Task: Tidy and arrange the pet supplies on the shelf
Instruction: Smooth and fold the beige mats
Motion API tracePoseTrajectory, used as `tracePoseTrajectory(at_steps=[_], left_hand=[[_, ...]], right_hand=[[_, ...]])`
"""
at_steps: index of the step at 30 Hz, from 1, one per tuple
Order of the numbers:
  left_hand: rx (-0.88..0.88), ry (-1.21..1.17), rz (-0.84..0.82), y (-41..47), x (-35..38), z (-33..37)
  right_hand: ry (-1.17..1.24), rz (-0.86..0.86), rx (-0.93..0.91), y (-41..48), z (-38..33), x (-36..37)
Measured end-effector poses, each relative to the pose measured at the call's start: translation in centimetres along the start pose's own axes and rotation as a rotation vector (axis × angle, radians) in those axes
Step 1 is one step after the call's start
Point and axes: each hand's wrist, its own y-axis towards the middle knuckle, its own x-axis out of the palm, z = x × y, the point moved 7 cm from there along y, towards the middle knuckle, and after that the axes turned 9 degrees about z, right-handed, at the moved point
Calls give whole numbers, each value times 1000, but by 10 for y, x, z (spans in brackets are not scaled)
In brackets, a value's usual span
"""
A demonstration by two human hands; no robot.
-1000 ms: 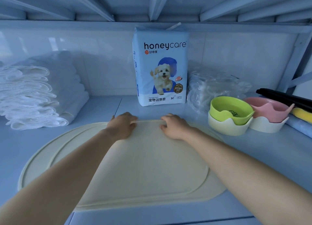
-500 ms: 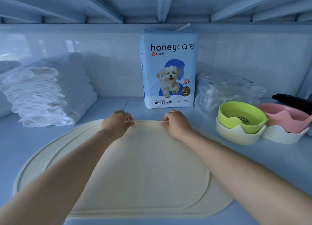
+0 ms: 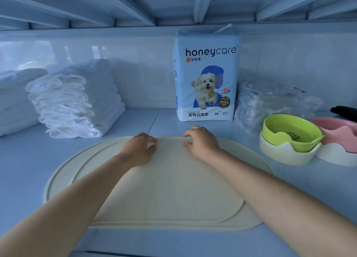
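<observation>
Head view: pinching the far rim of the upper mat (image 3: 170, 179), left hand (image 3: 138, 150) and right hand (image 3: 202, 143) curled over it. Lies askew on the lower mat (image 3: 63, 181) on the shelf (image 3: 29, 160). Squaring up, likely; needs an even slide next.

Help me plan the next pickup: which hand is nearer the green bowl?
Right. The right hand grips the cream mat at its far edge, left of the green bowl; the left hand grips it farther left.
</observation>
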Motion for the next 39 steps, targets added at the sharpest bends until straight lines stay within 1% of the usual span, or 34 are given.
tracePoseTrajectory(at_steps=[5,10,17,20,22,25,29,33,37,39], left_hand=[[1,15,-28,-22,-22,-32],[11,46,-39,-52,-48,-69],[-53,75,-77,-90,-84,-127],[-97,105,-85,-100,-94,-147],[-130,122,-98,-105,-98,-157],[-164,89,-84,-109,-103,-165],[-149,-18,-36,-110,-106,-165],[-200,-127,-10,-108,-106,-167],[-164,-241,32,-106,-105,-158],[-142,-278,91,-107,-108,-150]], right_hand=[[62,-46,-89,-18,-45,7],[92,-75,-121,-33,-91,15],[75,-113,-158,-51,-151,31],[37,-151,-143,-55,-168,40],[-10,-182,-127,-57,-175,45],[-36,-176,-113,-61,-177,48],[10,-156,-80,-69,-175,44],[18,-108,-27,-74,-171,37],[31,-70,13,-86,-164,29],[34,-53,16,-92,-160,24]])
